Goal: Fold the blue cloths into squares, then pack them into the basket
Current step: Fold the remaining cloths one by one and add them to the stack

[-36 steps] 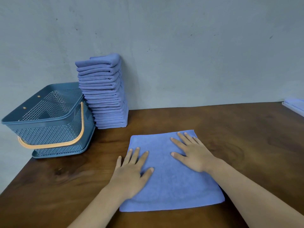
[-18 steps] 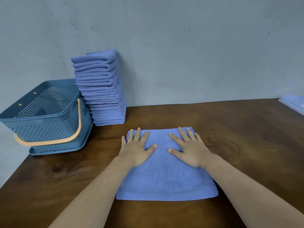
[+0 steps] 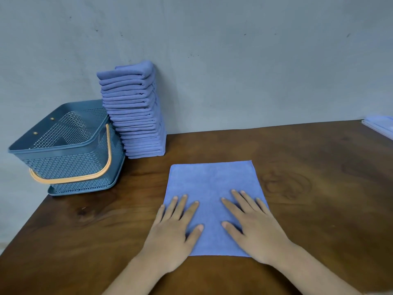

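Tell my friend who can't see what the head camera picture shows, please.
A person's left hand and right hand press flat on a blue cloth spread on a brown wooden table. At the back left, a tall stack of folded blue cloths stands by the grey wall, next to a blue basket with an orange handle.

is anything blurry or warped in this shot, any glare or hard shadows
Head view: the left hand and right hand look soft-edged, likely motion blur; the flat cloth is fairly sharp; wide-angle warp seems to tilt the stack of folded cloths; light is soft, no glare on the table, only faint shadows.
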A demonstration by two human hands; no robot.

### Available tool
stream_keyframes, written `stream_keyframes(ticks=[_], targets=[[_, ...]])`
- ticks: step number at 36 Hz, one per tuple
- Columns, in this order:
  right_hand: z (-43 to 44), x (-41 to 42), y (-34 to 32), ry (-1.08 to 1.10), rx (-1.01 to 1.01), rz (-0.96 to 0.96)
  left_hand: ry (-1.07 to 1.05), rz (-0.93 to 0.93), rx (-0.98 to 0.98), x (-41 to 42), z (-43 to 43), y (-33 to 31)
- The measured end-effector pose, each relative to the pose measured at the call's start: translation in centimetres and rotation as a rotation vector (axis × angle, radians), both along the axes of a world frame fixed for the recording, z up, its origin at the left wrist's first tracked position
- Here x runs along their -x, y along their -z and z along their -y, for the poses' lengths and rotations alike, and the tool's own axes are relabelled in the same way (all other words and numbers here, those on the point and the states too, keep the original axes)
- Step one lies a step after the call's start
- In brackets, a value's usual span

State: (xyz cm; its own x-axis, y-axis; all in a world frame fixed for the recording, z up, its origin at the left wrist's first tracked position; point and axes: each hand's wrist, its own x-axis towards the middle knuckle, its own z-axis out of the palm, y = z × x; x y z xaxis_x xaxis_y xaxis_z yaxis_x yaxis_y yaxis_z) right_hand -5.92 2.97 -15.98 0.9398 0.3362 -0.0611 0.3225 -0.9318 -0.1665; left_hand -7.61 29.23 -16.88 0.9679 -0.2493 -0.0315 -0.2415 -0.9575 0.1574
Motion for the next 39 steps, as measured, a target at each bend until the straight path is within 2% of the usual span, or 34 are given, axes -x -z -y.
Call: stream_keyframes(ticks=[10,14,18,20,22,31,39], targets=[[4.2,2.4,0.1,0.051,-0.004,0.006,-0.054,-0.013,0.013,2.3,-2.4,-0.2],[4.3,2.9,0.3,0.029,-0.051,0.176,-0.039,0.025,0.037,2.5,-1.9,-0.6],[4.1,4.1,0.6,-0.241,-0.207,0.404,0.287,0.220,0.155,3.2,-1.0,-1.0],[3.7,4.5,0.8,-0.378,-0.213,0.429,0.464,0.289,0.235,3.6,-0.1,-0.8],[3.5,4.8,1.2,-0.420,-0.201,0.410,0.535,0.309,0.233,3.7,0.8,-0.6],[3.1,6.0,0.1,-0.340,-0.333,0.270,0.481,0.334,0.259,3.5,1.4,0.8],[2.4,6.1,0.4,-0.277,-0.321,0.344,0.412,0.258,0.319,3.7,1.4,0.5]])
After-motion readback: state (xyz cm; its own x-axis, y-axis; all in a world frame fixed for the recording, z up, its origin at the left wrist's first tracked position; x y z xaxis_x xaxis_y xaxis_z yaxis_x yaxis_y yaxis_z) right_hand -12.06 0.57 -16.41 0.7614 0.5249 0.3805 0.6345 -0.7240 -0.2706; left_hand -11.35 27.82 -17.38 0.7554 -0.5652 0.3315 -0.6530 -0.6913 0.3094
